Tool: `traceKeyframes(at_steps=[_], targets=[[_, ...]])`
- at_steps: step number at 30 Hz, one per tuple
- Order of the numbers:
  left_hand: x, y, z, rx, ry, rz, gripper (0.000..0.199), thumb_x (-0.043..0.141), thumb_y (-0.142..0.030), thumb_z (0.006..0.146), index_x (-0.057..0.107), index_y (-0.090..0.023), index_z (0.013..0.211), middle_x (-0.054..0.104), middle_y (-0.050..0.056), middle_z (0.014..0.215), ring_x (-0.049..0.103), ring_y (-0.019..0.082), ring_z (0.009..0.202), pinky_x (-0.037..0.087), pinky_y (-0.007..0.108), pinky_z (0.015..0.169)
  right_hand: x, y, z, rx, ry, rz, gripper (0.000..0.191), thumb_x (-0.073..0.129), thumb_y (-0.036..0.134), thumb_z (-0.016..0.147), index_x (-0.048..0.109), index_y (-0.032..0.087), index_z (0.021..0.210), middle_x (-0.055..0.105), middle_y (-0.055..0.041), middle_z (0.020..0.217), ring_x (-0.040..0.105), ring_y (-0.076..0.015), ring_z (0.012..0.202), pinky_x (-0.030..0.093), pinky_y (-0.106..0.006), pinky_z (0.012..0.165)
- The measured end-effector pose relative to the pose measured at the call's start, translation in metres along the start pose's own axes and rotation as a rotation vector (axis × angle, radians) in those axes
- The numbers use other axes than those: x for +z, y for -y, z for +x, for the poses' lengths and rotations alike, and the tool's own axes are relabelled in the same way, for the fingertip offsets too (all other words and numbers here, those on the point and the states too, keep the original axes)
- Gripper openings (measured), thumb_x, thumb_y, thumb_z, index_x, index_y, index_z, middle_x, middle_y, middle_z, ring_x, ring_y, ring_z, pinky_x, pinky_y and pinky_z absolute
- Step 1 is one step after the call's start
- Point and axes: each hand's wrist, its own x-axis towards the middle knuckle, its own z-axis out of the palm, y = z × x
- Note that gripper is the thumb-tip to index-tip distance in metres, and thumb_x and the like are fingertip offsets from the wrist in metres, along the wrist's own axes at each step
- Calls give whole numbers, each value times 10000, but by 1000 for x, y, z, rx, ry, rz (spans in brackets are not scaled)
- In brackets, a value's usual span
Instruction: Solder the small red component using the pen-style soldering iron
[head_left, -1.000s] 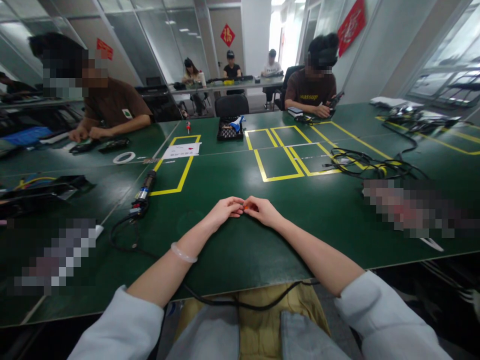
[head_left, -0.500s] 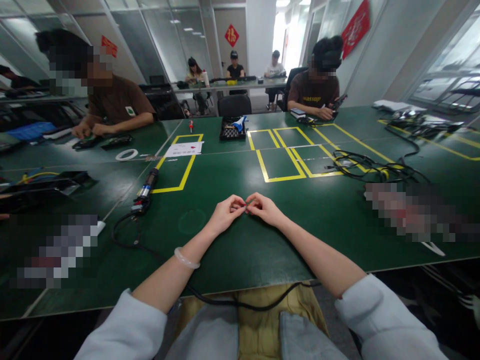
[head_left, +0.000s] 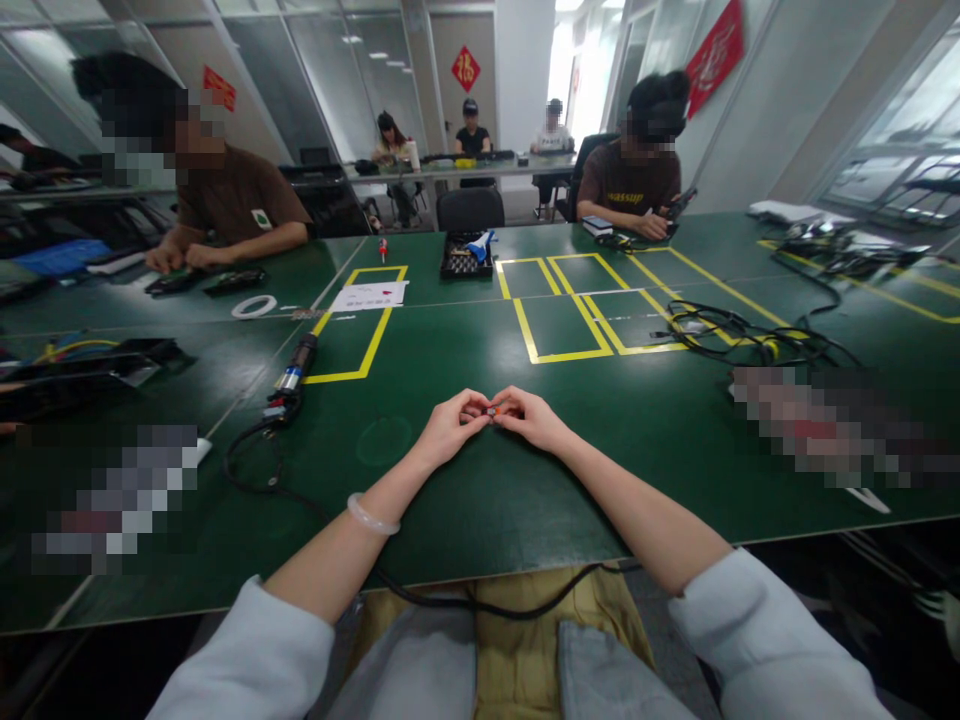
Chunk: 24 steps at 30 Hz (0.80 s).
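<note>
One small orange part [head_left: 496, 410] pinched between left fingers [head_left: 476, 425] and right fingers [head_left: 511, 423].

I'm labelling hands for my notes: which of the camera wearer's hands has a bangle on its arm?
The left hand: a pale bangle circles the left forearm. The right hand lacks one; the right forearm is bare.

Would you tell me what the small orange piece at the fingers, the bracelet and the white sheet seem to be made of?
Small orange piece: possibly plastic, from its bright colour; too small and covered to judge finish.
Bracelet: smooth, translucent and pale, so perhaps glass, stone or resin.
White sheet: probably matte paper, being thin, flat and marked with print.
</note>
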Motion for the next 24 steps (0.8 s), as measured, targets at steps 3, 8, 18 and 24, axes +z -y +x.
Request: traceKeyframes(at_steps=[3,8,18,24], targets=[[0,0,-1,-2,-1,0,242,612,-363,799,606,-189,968,640,48,925,608,159,835,482,273,743,0,1,0,-7,-10,-12,226,602,288,820,554,166,1004,667,-31,853,587,-112,679,458,-243,651],[0,-1,-2,8,3,-5,244,607,-380,808,613,-188,958,646,52,953,612,161,846,484,276,756,0,2,0,0,-18,-25,265,642,284,784,548,167,1002,642,-10,817,523,-93,622,426,-225,603],[-1,-1,-2,-13,12,6,293,625,-378,797,607,-189,1021,652,55,948,615,167,851,481,277,760,-4,2,2,40,-55,-70,268,627,393,800,611,146,906,609,-1,723,527,-113,626,427,-238,602],[1,0,-3,35,9,19,278,587,-386,832,614,-164,997,671,43,896,628,160,838,480,279,785,-4,1,2,52,-31,38,300,587,443,832,603,149,884,650,-26,770,584,-126,675,471,-256,663]])
